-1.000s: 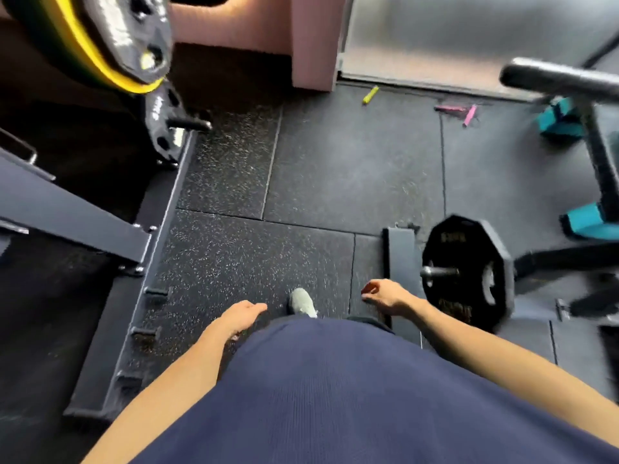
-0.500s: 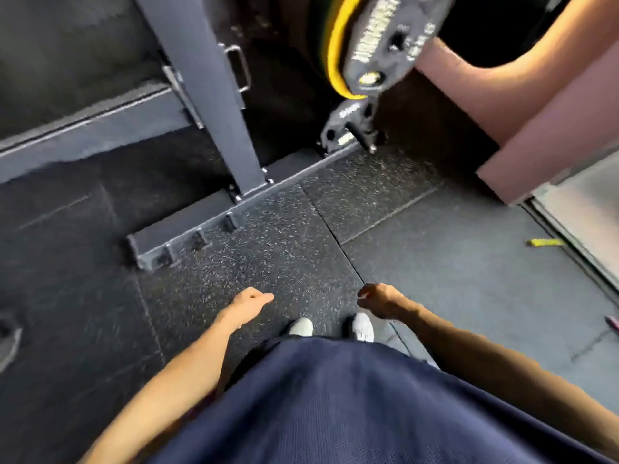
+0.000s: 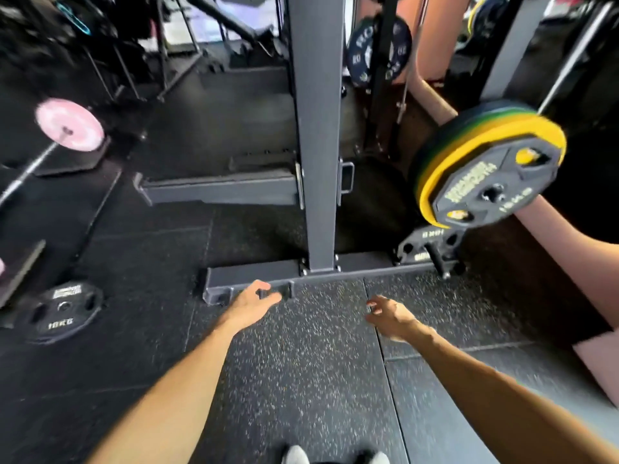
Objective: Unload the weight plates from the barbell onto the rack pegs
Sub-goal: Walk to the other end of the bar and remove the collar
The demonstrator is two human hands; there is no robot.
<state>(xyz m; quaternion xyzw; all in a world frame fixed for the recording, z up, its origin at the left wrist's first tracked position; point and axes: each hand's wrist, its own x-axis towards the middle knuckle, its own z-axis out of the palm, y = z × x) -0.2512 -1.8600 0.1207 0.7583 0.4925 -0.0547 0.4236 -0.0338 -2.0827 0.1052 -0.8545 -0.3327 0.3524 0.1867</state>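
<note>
Both of the person's arms reach forward and down over the speckled rubber floor [image 3: 301,363]. The left hand [image 3: 253,304] is loose, fingers relaxed and slightly spread, and holds nothing; just beyond its fingertips lies the dark base beam [image 3: 254,276] of the rack. The right hand [image 3: 390,316] hangs with fingers loosely curled and apart, also empty, over the bare floor.

Beyond and between the two hands rises the rack upright [image 3: 316,128], bolted to the base beam. Up and to the right of the right hand, well apart from it, the loaded barbell end [image 3: 492,169] carries a black plate with yellow lettering outermost, then a yellow plate and a green one behind it; its steel bar [image 3: 569,68] runs up and away to the right. Directly below that stack, a black plate sits on a low rack peg [image 3: 435,252], beyond the right hand.

Far left of the left hand, a black plate marked 10KG [image 3: 62,311] lies flat on the floor. Farther off on that side is a pink plate [image 3: 70,128] on another bar. A blue plate [image 3: 378,50] hangs behind the upright.
</note>
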